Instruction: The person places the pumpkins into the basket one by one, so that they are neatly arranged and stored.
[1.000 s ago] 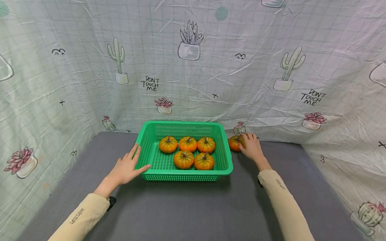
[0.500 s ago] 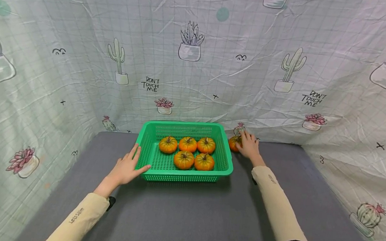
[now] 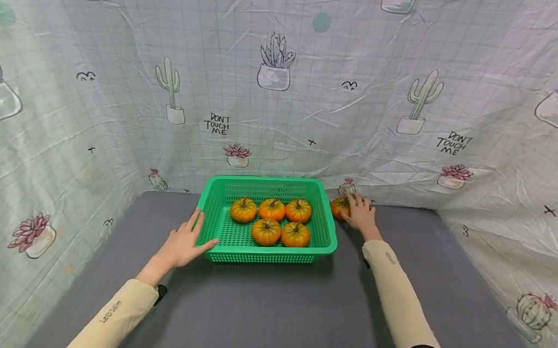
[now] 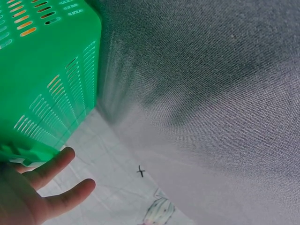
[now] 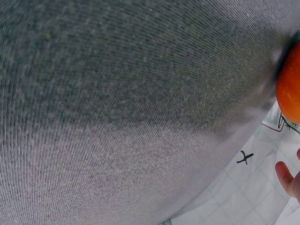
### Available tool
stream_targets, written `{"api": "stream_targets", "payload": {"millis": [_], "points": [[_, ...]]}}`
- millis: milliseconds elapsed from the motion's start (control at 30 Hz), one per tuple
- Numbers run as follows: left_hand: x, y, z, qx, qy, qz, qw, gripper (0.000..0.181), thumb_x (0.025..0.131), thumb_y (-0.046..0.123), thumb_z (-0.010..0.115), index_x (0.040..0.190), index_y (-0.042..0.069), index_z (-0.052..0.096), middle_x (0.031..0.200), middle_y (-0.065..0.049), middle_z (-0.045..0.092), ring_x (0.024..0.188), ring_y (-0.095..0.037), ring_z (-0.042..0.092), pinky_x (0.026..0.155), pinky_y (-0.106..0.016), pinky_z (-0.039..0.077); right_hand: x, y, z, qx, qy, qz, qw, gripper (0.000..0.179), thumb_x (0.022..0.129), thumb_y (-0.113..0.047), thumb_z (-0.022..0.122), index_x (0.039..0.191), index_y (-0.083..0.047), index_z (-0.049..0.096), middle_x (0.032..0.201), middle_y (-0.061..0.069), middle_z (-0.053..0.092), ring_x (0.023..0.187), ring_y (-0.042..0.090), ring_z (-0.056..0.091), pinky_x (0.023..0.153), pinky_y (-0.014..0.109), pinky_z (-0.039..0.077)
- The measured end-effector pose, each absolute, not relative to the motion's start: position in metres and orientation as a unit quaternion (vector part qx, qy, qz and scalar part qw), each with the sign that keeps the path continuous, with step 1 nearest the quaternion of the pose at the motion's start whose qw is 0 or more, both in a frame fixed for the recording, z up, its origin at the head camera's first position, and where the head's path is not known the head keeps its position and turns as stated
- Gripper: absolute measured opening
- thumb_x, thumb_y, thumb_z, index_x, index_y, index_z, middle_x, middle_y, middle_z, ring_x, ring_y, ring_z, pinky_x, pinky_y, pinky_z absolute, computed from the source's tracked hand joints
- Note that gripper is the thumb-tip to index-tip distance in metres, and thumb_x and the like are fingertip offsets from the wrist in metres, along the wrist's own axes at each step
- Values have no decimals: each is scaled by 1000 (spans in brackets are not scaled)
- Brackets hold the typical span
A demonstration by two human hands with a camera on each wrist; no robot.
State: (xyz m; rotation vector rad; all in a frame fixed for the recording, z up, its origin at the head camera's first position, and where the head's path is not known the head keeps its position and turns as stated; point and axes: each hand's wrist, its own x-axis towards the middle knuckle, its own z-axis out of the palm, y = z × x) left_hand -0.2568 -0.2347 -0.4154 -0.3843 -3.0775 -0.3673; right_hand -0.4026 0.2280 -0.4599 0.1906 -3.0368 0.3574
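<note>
Head view: green basket (image 3: 265, 219) sits on the grey worktop (image 3: 273, 304), near the back, long axis running left to right. Five small orange pumpkins (image 3: 269, 218) inside, three in a back row, two in front, all upright with stems up. Sixth pumpkin (image 3: 339, 206) lies outside on the worktop, just beside the basket's right rear corner, close to the printed cloth backdrop (image 3: 286, 87). Right hand (image 3: 361, 214) is laid over this pumpkin's right side, fingers spread across it; whether they actually close round it cannot be told from here. Left hand (image 3: 182, 243) lies open against the basket's left front corner, fingers straight, thumb along the front wall. Left wrist view shows what the head view misses: the basket's slotted side wall (image 4: 47, 93) up close, with two straight fingers (image 4: 51, 164) beside its lower edge (contact itself out of frame). Right wrist view gives only an orange sliver of the outside pumpkin (image 5: 289, 89) at the frame edge and one fingertip (image 5: 286, 177), apart from it.
</note>
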Motion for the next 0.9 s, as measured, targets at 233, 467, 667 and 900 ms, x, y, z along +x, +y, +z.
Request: {"api": "stream_targets", "payload": {"millis": [233,467,667,900], "points": [[-258,-234,-418,-124,-985,-122,10,89,85,62,37,143,0,10,150,-19,5,124,-48,31,86,-66,30,-400,228,-468,77,-991,106,41,62,90,-40,47,141,-12,26,142,20,25,128,46,19,92,64,25],[-257,-236,-416,-124,-984,-124,12,90,85,62,37,143,0,10,149,-20,6,125,-48,30,86,-66,29,-396,228,-472,87,-987,115,67,60,87,-40,53,135,-10,33,136,23,29,122,47,25,87,63,29],[-258,-237,-416,-125,-985,-118,8,91,85,64,36,143,0,9,150,-20,5,125,-48,30,87,-67,29,-397,224,-473,98,-986,117,66,62,85,-42,55,132,-7,34,135,25,29,121,47,25,88,62,30],[-257,-236,-415,-127,-985,-120,5,91,85,63,36,143,-1,9,150,-20,4,124,-49,31,86,-66,30,-398,224,-477,93,-989,99,52,64,85,-44,53,132,-6,31,136,25,28,122,48,24,90,62,29]]}}
